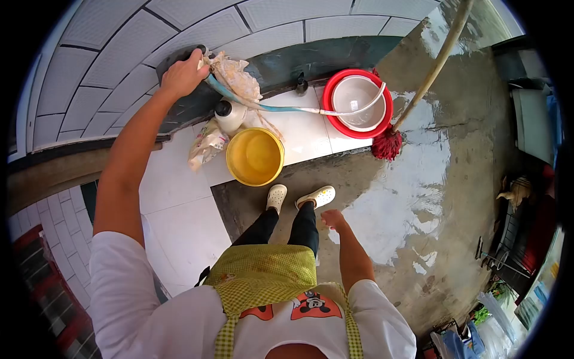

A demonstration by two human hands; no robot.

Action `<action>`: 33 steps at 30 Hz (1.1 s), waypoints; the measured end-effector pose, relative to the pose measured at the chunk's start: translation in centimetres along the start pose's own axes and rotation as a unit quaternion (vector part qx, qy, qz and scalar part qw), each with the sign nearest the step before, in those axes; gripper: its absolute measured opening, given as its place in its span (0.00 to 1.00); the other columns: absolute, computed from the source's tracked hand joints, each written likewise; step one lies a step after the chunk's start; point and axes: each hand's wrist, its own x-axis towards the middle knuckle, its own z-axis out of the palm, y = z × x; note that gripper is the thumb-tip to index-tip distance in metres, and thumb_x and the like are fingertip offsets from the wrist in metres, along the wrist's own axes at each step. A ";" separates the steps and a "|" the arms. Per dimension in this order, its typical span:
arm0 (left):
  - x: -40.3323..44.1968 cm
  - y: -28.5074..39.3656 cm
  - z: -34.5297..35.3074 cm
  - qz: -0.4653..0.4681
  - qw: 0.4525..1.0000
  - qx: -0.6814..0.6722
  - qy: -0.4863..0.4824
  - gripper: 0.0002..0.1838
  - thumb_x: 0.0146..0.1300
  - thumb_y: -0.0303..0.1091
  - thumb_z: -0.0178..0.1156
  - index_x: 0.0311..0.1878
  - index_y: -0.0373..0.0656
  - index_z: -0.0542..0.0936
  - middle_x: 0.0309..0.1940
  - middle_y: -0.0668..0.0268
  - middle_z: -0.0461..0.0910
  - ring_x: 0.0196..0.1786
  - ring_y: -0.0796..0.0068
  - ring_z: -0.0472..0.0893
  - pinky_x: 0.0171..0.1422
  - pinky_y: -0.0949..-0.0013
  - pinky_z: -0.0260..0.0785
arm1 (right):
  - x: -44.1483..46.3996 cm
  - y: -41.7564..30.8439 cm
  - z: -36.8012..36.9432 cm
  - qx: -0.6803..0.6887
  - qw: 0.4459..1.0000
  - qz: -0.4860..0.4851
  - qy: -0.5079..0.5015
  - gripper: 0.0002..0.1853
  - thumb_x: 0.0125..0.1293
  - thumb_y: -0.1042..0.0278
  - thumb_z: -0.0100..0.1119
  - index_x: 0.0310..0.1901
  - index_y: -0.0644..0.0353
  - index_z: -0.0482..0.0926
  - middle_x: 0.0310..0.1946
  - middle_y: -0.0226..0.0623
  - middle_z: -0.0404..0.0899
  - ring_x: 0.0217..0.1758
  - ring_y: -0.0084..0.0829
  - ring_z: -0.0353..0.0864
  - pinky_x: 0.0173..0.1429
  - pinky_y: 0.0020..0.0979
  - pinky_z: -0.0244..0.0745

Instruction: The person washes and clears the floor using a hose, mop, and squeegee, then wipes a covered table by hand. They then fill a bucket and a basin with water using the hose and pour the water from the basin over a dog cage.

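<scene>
At the wall, my left hand point(183, 74) is closed round something at the hose's upper end; its fingers hide what it is. A blue and white hose point(275, 108) runs from there to a white basin point(357, 102), which sits inside a red basin point(329, 113). Below the hose stand a yellow bucket point(255, 157) and a white bottle with a black cap point(229, 116). A crumpled cloth point(237, 76) hangs beside my left hand. My right hand point(333, 219) is low by my right shoe, fingers curled in; whether it holds anything is hidden.
A mop with a red head point(387, 144) leans beside the red basin. A plastic bag point(207, 143) lies left of the yellow bucket. The concrete floor point(382, 203) looks wet on the right. A white tiled ledge point(305, 140) edges the wall. Racks and bags line the far right.
</scene>
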 end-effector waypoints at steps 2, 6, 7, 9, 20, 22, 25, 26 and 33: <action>-0.1 -0.2 0.5 0.000 1.000 -0.007 0.007 0.20 0.57 0.50 0.48 0.46 0.48 0.62 0.35 0.50 0.77 0.41 0.45 0.74 0.43 0.48 0.63 | 5.9 -4.0 2.0 -0.008 0.996 -0.060 -0.058 0.18 0.52 0.55 0.49 0.37 0.61 0.77 0.34 0.46 0.78 0.38 0.40 0.77 0.41 0.37 0.71; 0.5 -1.0 1.3 0.039 0.998 -0.028 0.047 0.16 0.58 0.47 0.49 0.41 0.45 0.65 0.31 0.51 0.77 0.36 0.47 0.75 0.38 0.54 0.64 | 16.3 -11.9 7.3 0.084 0.991 -0.100 0.037 0.43 0.49 0.46 0.56 0.59 0.69 0.55 0.50 0.57 0.69 0.56 0.46 0.67 0.57 0.37 0.64; 0.5 -0.9 1.2 0.053 0.997 -0.032 0.051 0.15 0.59 0.46 0.50 0.40 0.44 0.65 0.29 0.53 0.76 0.33 0.51 0.76 0.37 0.58 0.65 | 18.5 -13.9 8.0 0.122 0.988 -0.085 0.043 0.49 0.47 0.46 0.58 0.63 0.68 0.46 0.49 0.60 0.68 0.56 0.48 0.67 0.56 0.37 0.64; 0.6 -0.8 1.0 0.051 0.997 -0.034 0.039 0.15 0.59 0.45 0.50 0.39 0.44 0.65 0.27 0.55 0.75 0.30 0.56 0.75 0.35 0.61 0.64 | 19.9 -16.3 8.4 0.186 0.976 -0.073 0.089 0.44 0.47 0.48 0.58 0.61 0.62 0.50 0.46 0.60 0.71 0.51 0.53 0.70 0.54 0.41 0.66; 0.6 -1.6 1.7 0.056 0.996 -0.042 0.056 0.16 0.59 0.48 0.48 0.41 0.46 0.65 0.23 0.56 0.75 0.30 0.52 0.76 0.35 0.59 0.65 | 15.3 2.2 1.8 0.179 0.962 -0.013 0.206 0.18 0.49 0.68 0.49 0.44 0.59 0.72 0.36 0.51 0.77 0.42 0.47 0.76 0.44 0.37 0.70; 0.6 -1.7 1.6 0.061 0.997 -0.032 0.043 0.18 0.59 0.49 0.47 0.44 0.47 0.64 0.27 0.54 0.77 0.34 0.50 0.76 0.38 0.55 0.65 | 10.0 6.5 -2.4 0.340 0.923 0.042 0.176 0.18 0.50 0.71 0.54 0.46 0.59 0.72 0.31 0.40 0.78 0.26 0.29 0.78 0.26 0.28 0.73; 0.1 -0.9 1.3 0.074 0.993 -0.058 0.064 0.15 0.60 0.47 0.49 0.41 0.45 0.65 0.22 0.55 0.75 0.29 0.51 0.76 0.33 0.60 0.65 | 4.1 7.2 -7.0 0.405 0.890 0.085 0.194 0.17 0.49 0.79 0.48 0.44 0.60 0.66 0.29 0.39 0.76 0.25 0.29 0.77 0.25 0.28 0.76; 0.0 -1.1 1.5 0.067 0.994 -0.060 0.059 0.15 0.60 0.47 0.49 0.41 0.45 0.65 0.22 0.55 0.75 0.29 0.51 0.76 0.33 0.60 0.65 | 4.2 7.4 -7.6 0.402 0.889 0.085 0.204 0.17 0.49 0.79 0.48 0.45 0.60 0.66 0.29 0.40 0.77 0.26 0.29 0.78 0.27 0.29 0.77; 0.1 -0.2 0.7 0.059 0.995 -0.040 0.065 0.15 0.58 0.44 0.50 0.41 0.44 0.65 0.24 0.55 0.76 0.28 0.56 0.77 0.32 0.58 0.67 | 15.8 0.3 -8.5 0.439 0.882 -0.006 0.173 0.23 0.51 0.78 0.50 0.52 0.57 0.65 0.33 0.39 0.77 0.29 0.30 0.78 0.28 0.29 0.78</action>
